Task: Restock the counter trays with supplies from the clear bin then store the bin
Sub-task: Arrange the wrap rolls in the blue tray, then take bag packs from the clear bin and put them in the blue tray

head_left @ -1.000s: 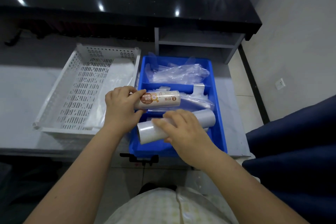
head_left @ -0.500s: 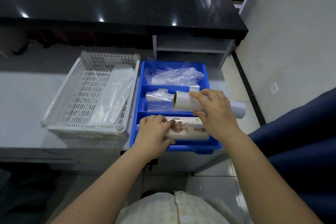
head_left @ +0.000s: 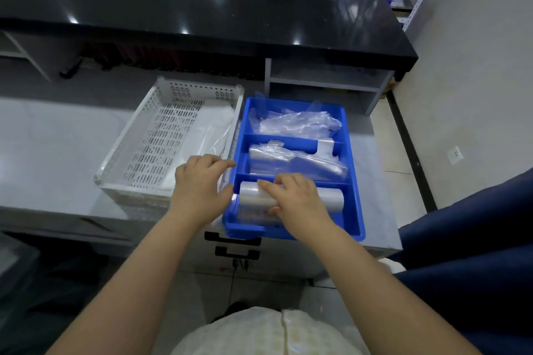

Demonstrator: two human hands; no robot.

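Note:
A blue divided tray (head_left: pixel 354 179) sits on the grey counter, with clear plastic bags (head_left: pixel 300 124) in its far and middle compartments. In the near compartment lies a white film roll (head_left: pixel 331 201), and my right hand (head_left: pixel 294 199) rests on top of it with the fingers curled over it. The labelled roll is mostly hidden under that hand. My left hand (head_left: pixel 199 190) hovers at the tray's left rim, fingers apart, holding nothing. A white perforated basket (head_left: pixel 144 150) with clear bags (head_left: pixel 207 135) stands left of the tray. The clear bin is not in view.
A black countertop (head_left: pixel 202 8) overhangs the grey counter (head_left: pixel 52 141) at the back. An open white shelf cubby (head_left: pixel 326 78) sits behind the blue tray. Black drawer handles (head_left: pixel 233 239) lie below the counter's front edge. A dark blue object (head_left: pixel 476 239) fills the right side.
My right hand brought the white roll down from above the middle compartment into the near compartment. My left hand let go of the labelled roll and moved out to the tray's left rim.

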